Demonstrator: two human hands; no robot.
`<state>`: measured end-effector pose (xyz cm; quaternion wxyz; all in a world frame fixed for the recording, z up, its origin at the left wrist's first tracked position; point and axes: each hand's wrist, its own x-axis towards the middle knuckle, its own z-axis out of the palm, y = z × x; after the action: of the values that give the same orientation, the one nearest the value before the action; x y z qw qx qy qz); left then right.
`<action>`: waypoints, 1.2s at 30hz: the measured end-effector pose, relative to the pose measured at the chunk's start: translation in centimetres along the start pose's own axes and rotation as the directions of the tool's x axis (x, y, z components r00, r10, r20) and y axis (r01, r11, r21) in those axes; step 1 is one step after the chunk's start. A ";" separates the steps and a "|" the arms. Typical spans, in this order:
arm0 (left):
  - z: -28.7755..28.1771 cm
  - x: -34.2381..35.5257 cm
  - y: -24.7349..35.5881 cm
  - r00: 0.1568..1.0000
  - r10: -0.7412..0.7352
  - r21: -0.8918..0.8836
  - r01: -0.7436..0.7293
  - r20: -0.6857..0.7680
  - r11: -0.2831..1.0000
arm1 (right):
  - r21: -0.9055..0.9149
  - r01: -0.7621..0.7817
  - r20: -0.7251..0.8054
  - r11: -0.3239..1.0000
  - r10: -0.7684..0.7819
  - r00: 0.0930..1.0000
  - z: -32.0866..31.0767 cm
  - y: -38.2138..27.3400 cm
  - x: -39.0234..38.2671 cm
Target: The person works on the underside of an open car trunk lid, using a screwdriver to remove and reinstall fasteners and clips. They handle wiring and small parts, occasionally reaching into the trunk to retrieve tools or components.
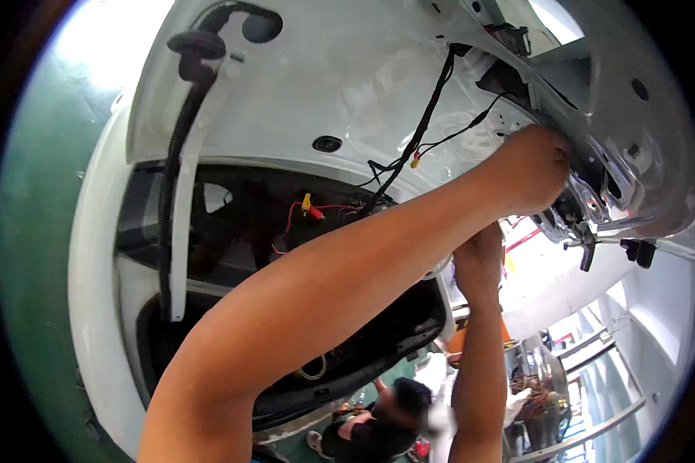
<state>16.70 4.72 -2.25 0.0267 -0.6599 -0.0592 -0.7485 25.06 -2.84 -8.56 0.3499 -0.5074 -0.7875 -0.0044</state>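
Here, in the head view, your left hand (539, 171) was raised at the right part of the pale metal panel (286, 92) of the car, its fingers curled in toward the openings there. Its grip was bent tight, but the fingertips were turned out of sight, so I cannot tell whether it held anything. Your right hand (479, 261) was up just below it, partly covered by your left forearm; I cannot tell whether its grip was closed or open.

The panel stretched over the upper middle of the view, above a dark glass (235, 251). A black wiring harness (427, 116) hung across it, left of your left hand, and a thin wire (471, 127) with a small yellow and red connector (415, 160) ran near it. In front of the glass you had a yellow clip (306, 203) and a red clip (316, 213) close together. A black corrugated tube (176, 147) hung farther left, beside the green floor (35, 255). Low in the middle, a person in dark clothing (378, 432) was near the car.
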 end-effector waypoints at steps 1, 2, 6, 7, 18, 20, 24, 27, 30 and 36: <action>-0.7 0.7 0.2 0.995 0.103 0.150 -0.101 -0.009 0.984 | 0.125 0.106 -0.057 0.987 -0.099 0.993 -1.4 1.4 -1.2; -0.7 1.3 0.2 0.981 0.194 0.284 -0.185 -0.004 0.941 | 0.021 0.064 -0.162 0.998 -0.060 0.985 -4.2 1.9 -3.3; 1.3 3.0 3.3 0.965 -0.244 -0.632 0.252 0.101 0.733 | -0.219 -0.019 -0.742 0.976 -0.154 0.652 -18.2 3.0 -9.2; 1.8 3.4 3.8 0.902 -0.379 -0.838 0.363 0.206 0.408 | -0.256 0.070 -0.771 0.964 -0.248 0.587 -21.2 3.0 -9.5; 6.1 1.4 4.2 0.947 -0.079 -0.881 0.258 0.313 -0.397 | -0.131 0.337 -0.506 0.932 -0.355 0.786 -26.6 0.0 -2.6; 6.2 1.4 3.3 0.956 -0.033 -0.841 0.239 0.291 -0.485 | -0.204 0.285 -0.582 0.936 -0.350 0.734 -22.4 -0.8 -1.5; 7.8 2.6 3.8 0.973 0.024 -0.747 0.193 0.231 -0.636 | -0.197 0.317 -0.591 0.928 -0.370 0.717 -23.3 -0.5 -1.6; 8.8 2.1 4.0 0.992 0.037 -0.665 0.109 0.122 -0.739 | -0.217 0.278 -0.606 0.936 -0.352 0.713 -23.2 -0.3 -1.5; 9.3 2.1 4.2 0.996 0.037 -0.655 0.079 0.078 -0.752 | -0.238 0.237 -0.647 0.942 -0.336 0.685 -21.9 -0.7 -1.3; 7.5 2.0 3.6 0.981 0.045 -0.885 0.189 0.188 -0.426 | -0.229 0.215 -0.525 0.949 -0.306 0.794 -22.7 -0.7 -1.8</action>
<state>24.23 2.18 0.82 -0.5962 -0.4211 0.5517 -0.4036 37.33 -12.85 7.77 0.5178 -0.3965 -0.7114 -0.2619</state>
